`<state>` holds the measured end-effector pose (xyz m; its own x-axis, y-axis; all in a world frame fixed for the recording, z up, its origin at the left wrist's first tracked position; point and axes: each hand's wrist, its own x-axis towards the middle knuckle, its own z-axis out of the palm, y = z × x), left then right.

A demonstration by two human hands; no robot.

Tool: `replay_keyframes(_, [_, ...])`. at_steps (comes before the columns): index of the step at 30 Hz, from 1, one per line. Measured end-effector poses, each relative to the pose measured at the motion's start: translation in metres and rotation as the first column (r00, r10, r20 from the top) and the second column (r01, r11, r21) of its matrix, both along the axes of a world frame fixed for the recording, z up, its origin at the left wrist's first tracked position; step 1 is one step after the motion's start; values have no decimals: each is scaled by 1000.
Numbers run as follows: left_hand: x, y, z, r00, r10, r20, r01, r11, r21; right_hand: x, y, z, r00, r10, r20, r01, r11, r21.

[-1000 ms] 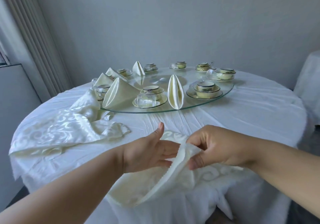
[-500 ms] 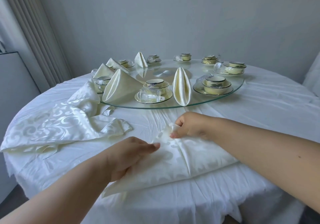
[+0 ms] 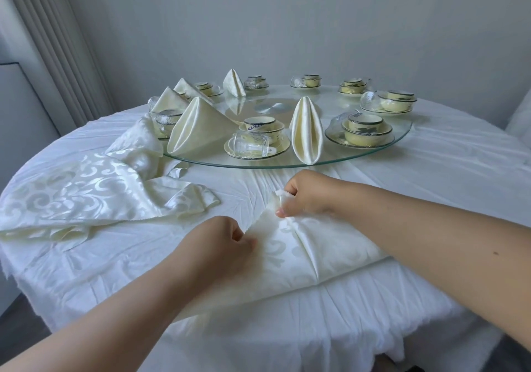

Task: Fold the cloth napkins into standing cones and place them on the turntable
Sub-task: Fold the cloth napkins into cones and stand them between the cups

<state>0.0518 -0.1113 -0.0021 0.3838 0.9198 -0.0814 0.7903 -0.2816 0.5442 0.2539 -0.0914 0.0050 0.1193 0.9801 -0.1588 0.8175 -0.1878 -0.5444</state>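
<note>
Both hands work one cream damask napkin [image 3: 310,254] lying on the near part of the table [image 3: 431,170]. Head view, only view. Left hand [image 3: 221,245]: fingers curled, pinching the napkin's left edge against the cloth. Right hand [image 3: 304,196]: thumb and fingers pinch a bunched corner of the same napkin, lifted slightly off the table. Napkin fabric is glossy, woven with a pale scroll pattern; it lies as a folded band with soft diagonal creases running from the pinched corner to the near edge.

Table is round, covered in a wrinkled white tablecloth [image 3: 431,153]. A pile of unfolded napkins [image 3: 86,193] of the same scroll weave lies to the left, edges serrated, reaching up to the turntable's rim.

Glass turntable [image 3: 373,153] sits at the table's centre, clear, round, with a metal hub [image 3: 273,107]. Folded napkins stand on it: a broad cone [image 3: 198,130] front left, a narrow pointed cone [image 3: 306,130] at the front edge, two more cones [image 3: 175,98] behind on the left, one small cone [image 3: 234,82] at the back. Pale yellow bowl-and-plate sets with dark rims, film-wrapped, ring the glass. The nearest set [image 3: 258,139] bears blue lettering, not legible.

Grey wall behind; pleated curtain [image 3: 51,55] at left.
</note>
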Motion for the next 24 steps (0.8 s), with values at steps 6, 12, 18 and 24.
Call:
replay_keyframes(6, [-2, 8, -10, 1000, -17, -19, 19, 994, 112, 4, 6, -10, 999, -16, -43, 14, 998, -55])
replay_keyframes(12, [2, -11, -15, 901, -404, -155, 394, 616, 682, 9, 12, -14, 999, -17, -33, 15, 999, -46])
replay_keyframes(18, [14, -20, -34, 630, -660, -409, 775, 574, 265, 11, 12, -9, 1000, 12, 2, -12, 997, -75])
replay_keyframes(24, [15, -22, -36, 606, -654, -453, 787, 576, 222, 15, 14, -8, 1000, 25, 15, -25, 999, -21])
